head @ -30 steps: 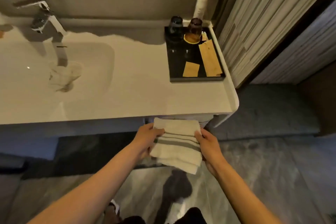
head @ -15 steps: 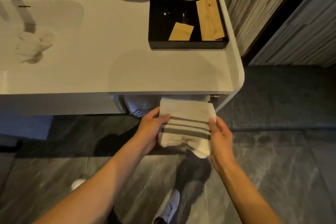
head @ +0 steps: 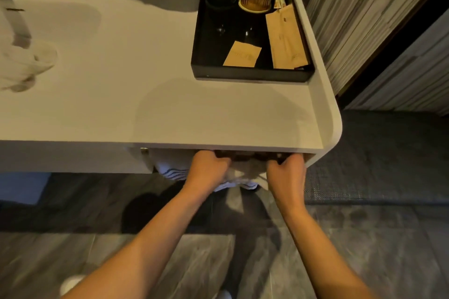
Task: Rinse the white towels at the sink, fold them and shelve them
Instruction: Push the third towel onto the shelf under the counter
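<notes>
both my arms reach forward and down, forearms bare, toward the gap under the front edge of the white counter (head: 170, 104). my left hand (head: 209, 167) sits knuckles up with fingers curled under, gripping the left side of the folded white towel (head: 245, 172); my right hand (head: 288, 172) mirrors it on the right side, fingers curled in and pinching the cloth. the towel hangs between my hands, its top tucked under the counter lip where a dark shelf space shows, its striped lower edge peeking out below my left wrist. just to the left, another striped towel (head: 167, 167) lies on the same level under the counter, beside my left hand. up on the counter, a wet white towel (head: 26, 65) lies bunched in the sink basin (head: 80, 17) at the far left. a black tray (head: 250, 75) stands at the counter's right end holding two tumblers and paper packets. grey floor tiles (head: 194, 262) lie below my arms
</notes>
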The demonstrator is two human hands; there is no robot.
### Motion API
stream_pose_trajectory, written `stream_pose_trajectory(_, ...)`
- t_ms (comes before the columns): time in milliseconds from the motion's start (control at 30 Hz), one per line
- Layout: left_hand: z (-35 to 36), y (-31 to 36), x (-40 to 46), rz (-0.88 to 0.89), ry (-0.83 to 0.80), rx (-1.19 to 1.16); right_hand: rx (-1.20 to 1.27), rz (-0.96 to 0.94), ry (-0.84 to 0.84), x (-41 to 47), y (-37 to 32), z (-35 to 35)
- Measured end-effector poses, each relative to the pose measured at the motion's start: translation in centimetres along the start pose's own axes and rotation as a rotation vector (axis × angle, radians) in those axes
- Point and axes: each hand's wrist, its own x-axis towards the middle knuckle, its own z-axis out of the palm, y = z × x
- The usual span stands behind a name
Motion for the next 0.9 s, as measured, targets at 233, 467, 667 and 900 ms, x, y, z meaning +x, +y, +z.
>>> stream_pose_trajectory(233, -0.6, -1.4, -1.1, 0.472, 0.259, 0.686, -0.438, -0.055, -0.04, 0.1, 0.0, 0.5)
stream_pose_trajectory(467, 0.3, -1.7, -1.1, 0.6, 0.082, 0.801, -0.798, -0.269, -0.015, -2.1, -0.8, 2.6)
stream_pose_trajectory(667, 0.6, -1.7, -1.0, 0.569, -0.069, 1.038, -0.885, -0.234, -0.253, -0.5, 0.5, 3.7)
stream_pose_trajectory(900, -4.0, -3.2, -5.9, 0.642, -0.16, 0.911, -0.847, -0.354, -0.13, -7.0, -2.1, 1.7)
